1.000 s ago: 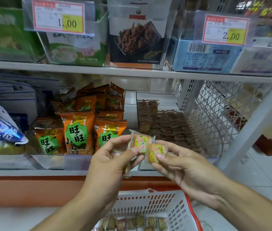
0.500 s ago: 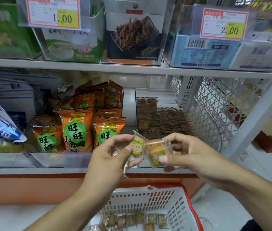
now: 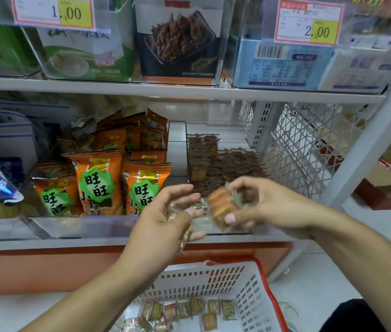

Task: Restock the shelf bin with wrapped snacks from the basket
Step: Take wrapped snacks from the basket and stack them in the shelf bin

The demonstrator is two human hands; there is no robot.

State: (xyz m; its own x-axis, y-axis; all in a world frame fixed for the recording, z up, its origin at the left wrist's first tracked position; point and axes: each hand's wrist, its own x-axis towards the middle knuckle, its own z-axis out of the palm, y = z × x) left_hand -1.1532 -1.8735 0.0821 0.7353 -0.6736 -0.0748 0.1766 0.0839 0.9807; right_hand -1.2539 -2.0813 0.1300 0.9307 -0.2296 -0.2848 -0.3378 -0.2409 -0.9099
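Observation:
My right hand (image 3: 264, 207) pinches a small orange wrapped snack (image 3: 222, 208), blurred by motion, just in front of the clear shelf bin (image 3: 225, 236). That bin holds several rows of small brown wrapped snacks (image 3: 225, 164). My left hand (image 3: 165, 221) sits beside it at the bin's front left corner and grips other clear-wrapped snacks (image 3: 184, 238) in its palm. Below my hands stands the white basket (image 3: 213, 276) with a red rim, and several wrapped snacks (image 3: 189, 310) lie on its bottom.
Orange snack bags (image 3: 98, 183) fill the clear bin to the left. The upper shelf (image 3: 177, 91) carries boxed goods with price tags. A white wire mesh panel (image 3: 304, 149) closes the shelf's right end, beside a slanted white post (image 3: 369, 142).
My right hand has drawn one snack away from my left hand and carried it right, toward the bin. The two hands, close together before, are now apart.

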